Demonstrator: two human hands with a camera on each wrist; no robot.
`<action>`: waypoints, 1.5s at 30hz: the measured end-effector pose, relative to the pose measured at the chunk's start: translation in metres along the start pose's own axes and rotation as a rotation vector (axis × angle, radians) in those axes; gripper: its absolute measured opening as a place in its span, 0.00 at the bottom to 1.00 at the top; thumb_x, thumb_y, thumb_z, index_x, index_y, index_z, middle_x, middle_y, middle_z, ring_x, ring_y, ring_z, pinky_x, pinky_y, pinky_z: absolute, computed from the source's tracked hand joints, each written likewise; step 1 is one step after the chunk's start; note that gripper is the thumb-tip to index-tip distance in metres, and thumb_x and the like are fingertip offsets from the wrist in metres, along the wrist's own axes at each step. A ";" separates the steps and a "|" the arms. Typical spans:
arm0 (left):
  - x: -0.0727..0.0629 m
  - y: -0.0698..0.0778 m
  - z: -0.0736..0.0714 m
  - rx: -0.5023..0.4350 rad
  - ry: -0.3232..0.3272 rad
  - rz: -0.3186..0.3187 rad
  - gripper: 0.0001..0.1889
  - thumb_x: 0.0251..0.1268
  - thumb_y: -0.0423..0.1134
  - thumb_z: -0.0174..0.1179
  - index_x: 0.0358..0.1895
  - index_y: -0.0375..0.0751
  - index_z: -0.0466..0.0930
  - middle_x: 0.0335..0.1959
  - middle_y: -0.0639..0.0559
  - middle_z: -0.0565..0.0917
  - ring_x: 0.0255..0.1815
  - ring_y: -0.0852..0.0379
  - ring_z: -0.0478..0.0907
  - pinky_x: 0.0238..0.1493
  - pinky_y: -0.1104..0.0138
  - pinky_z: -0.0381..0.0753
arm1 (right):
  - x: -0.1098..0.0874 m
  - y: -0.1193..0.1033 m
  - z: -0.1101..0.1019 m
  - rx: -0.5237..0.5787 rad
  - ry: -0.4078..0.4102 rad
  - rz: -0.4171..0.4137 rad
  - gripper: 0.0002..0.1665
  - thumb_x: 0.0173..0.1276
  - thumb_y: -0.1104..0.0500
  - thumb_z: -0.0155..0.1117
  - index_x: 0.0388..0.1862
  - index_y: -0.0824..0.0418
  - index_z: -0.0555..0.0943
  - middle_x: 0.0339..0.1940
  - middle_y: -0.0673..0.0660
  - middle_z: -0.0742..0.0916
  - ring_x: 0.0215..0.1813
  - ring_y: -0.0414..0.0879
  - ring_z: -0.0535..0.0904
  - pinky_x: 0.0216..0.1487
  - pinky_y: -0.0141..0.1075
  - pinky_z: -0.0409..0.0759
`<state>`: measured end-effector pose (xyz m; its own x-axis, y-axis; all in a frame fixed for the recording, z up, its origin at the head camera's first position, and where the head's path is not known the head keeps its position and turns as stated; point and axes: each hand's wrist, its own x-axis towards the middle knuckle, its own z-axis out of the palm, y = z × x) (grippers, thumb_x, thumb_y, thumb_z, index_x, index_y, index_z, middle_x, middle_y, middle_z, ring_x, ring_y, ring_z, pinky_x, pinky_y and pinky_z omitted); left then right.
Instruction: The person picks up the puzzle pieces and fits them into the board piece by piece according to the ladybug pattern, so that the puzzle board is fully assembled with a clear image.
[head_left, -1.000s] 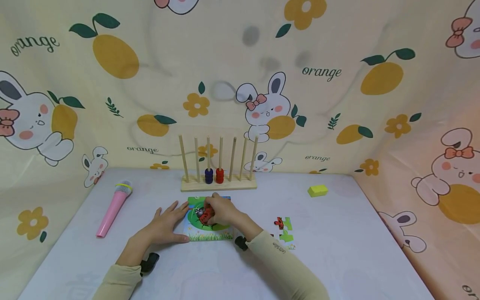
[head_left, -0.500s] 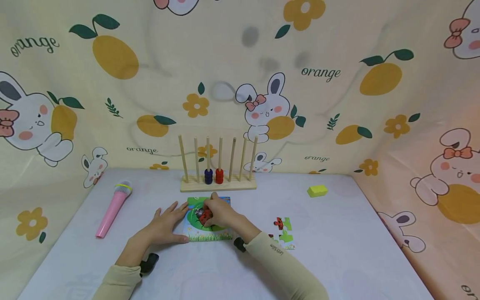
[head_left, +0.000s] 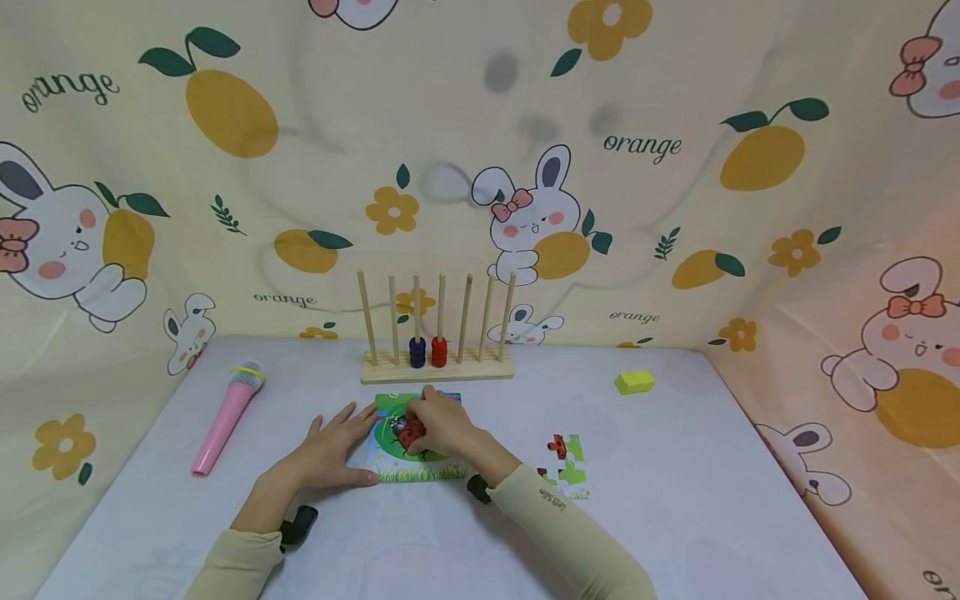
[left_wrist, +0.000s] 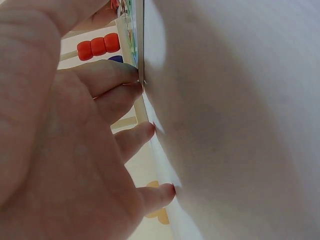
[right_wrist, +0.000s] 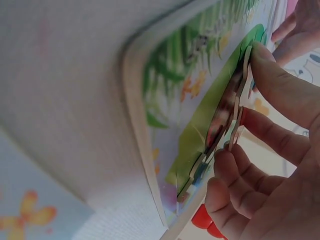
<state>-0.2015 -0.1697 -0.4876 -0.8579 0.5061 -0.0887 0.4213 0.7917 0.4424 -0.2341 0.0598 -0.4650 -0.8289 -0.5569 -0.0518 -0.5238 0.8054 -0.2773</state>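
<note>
A ladybug jigsaw puzzle (head_left: 420,472) in a thin board lies in the middle of the table, with grass and flowers printed along its near edge. My left hand (head_left: 335,450) rests spread at its left side; in the left wrist view, fingertips (left_wrist: 131,72) touch the board's edge. Over the picture, my right hand (head_left: 447,425) pinches a puzzle piece (right_wrist: 234,127) between thumb and fingers. In the right wrist view that piece stands slightly raised above the board, beside other pieces that also sit proud. The right hand covers part of the ladybug in the head view.
Several loose puzzle pieces (head_left: 573,473) lie right of the right forearm, partly behind the sleeve. A wooden peg stand (head_left: 437,372) with blue and red beads is behind the board. A pink toy microphone (head_left: 226,425) lies at left, a yellow block (head_left: 635,382) at right.
The right hand and forearm have shifted very slightly left over the board. The left hand stays in place at the board's edge.
</note>
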 end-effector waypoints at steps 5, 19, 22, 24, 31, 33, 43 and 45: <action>0.000 0.001 0.000 0.002 0.003 0.002 0.54 0.49 0.64 0.72 0.75 0.34 0.62 0.78 0.41 0.59 0.77 0.30 0.48 0.62 0.22 0.42 | -0.001 0.000 0.000 -0.001 0.015 -0.027 0.28 0.51 0.47 0.82 0.47 0.57 0.82 0.38 0.52 0.76 0.38 0.42 0.71 0.36 0.33 0.73; 0.000 0.003 -0.001 -0.001 -0.005 -0.002 0.54 0.49 0.64 0.72 0.75 0.34 0.62 0.78 0.40 0.58 0.77 0.30 0.48 0.62 0.22 0.42 | 0.001 0.001 0.002 0.017 -0.011 0.010 0.30 0.51 0.46 0.82 0.48 0.57 0.79 0.40 0.50 0.78 0.40 0.42 0.73 0.39 0.32 0.74; 0.000 0.003 -0.002 -0.004 -0.010 -0.011 0.54 0.49 0.64 0.72 0.75 0.34 0.62 0.78 0.41 0.58 0.78 0.30 0.47 0.62 0.23 0.41 | -0.001 0.001 0.001 0.039 -0.001 0.008 0.31 0.52 0.46 0.81 0.50 0.58 0.79 0.42 0.51 0.79 0.42 0.43 0.74 0.40 0.33 0.75; 0.000 0.003 -0.001 -0.006 -0.011 -0.015 0.54 0.49 0.64 0.73 0.75 0.34 0.62 0.78 0.41 0.58 0.78 0.30 0.47 0.63 0.23 0.41 | -0.003 0.002 -0.001 0.049 0.013 0.004 0.32 0.53 0.45 0.81 0.51 0.58 0.79 0.42 0.52 0.79 0.42 0.43 0.74 0.41 0.34 0.76; 0.001 0.003 -0.001 -0.013 -0.010 -0.014 0.55 0.49 0.64 0.72 0.75 0.34 0.62 0.79 0.41 0.57 0.78 0.31 0.46 0.63 0.23 0.40 | -0.011 0.001 -0.004 -0.111 -0.012 -0.002 0.36 0.57 0.39 0.76 0.58 0.58 0.79 0.50 0.56 0.80 0.50 0.47 0.77 0.49 0.40 0.78; 0.000 0.003 -0.001 -0.010 -0.006 -0.008 0.54 0.49 0.64 0.72 0.75 0.34 0.62 0.78 0.40 0.58 0.78 0.30 0.47 0.62 0.22 0.41 | -0.017 -0.003 -0.006 -0.167 -0.049 -0.001 0.40 0.60 0.37 0.72 0.64 0.58 0.77 0.61 0.58 0.79 0.61 0.50 0.76 0.57 0.47 0.77; 0.000 0.002 0.001 -0.002 -0.001 -0.008 0.54 0.49 0.64 0.72 0.75 0.34 0.62 0.78 0.40 0.58 0.77 0.30 0.48 0.62 0.23 0.41 | -0.046 -0.023 -0.004 -0.268 -0.247 -0.024 0.51 0.66 0.28 0.57 0.79 0.54 0.61 0.82 0.52 0.58 0.81 0.49 0.52 0.75 0.57 0.56; 0.000 0.003 0.001 -0.001 -0.006 -0.011 0.55 0.49 0.64 0.72 0.75 0.34 0.62 0.78 0.40 0.58 0.77 0.30 0.47 0.62 0.23 0.41 | -0.048 -0.025 -0.002 -0.276 -0.249 -0.030 0.51 0.66 0.28 0.56 0.79 0.54 0.61 0.82 0.52 0.58 0.81 0.48 0.51 0.75 0.57 0.56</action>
<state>-0.2003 -0.1675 -0.4871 -0.8606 0.4995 -0.0991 0.4115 0.7968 0.4425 -0.1820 0.0670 -0.4535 -0.7572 -0.5860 -0.2886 -0.6085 0.7935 -0.0146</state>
